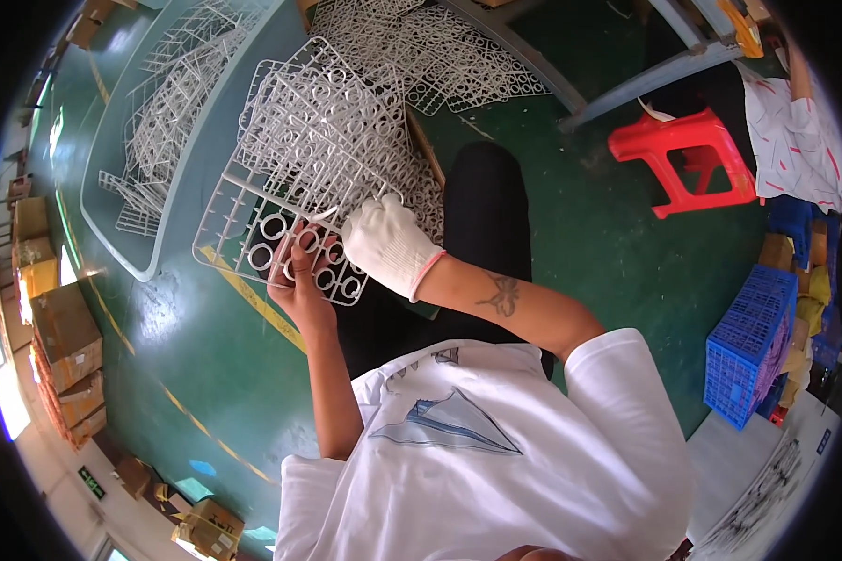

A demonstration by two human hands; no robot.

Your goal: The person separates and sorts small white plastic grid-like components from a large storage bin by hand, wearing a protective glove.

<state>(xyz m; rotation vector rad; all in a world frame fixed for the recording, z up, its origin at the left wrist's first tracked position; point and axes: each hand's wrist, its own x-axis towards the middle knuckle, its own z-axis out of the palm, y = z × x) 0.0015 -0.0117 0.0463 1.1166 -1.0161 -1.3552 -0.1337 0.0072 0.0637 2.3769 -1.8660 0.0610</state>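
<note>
My bare left hand (299, 280) grips the near edge of a white plastic moulded frame (281, 168) that carries several ring-shaped parts on thin runners. My right hand (388, 243), in a white knit glove, pinches at the rings on the same frame's near right part. The frame tilts over a stack of similar white ring frames (346, 122) lying on my lap and a cardboard edge. My legs in black trousers (482, 215) show beneath.
A long grey tray (131, 187) with white frames lies at the left. More frames (440, 56) are heaped at the top. A red stool (688, 154), blue crates (748, 346), cardboard boxes (61, 337) and a person in a patterned garment (795, 131) surround the green floor.
</note>
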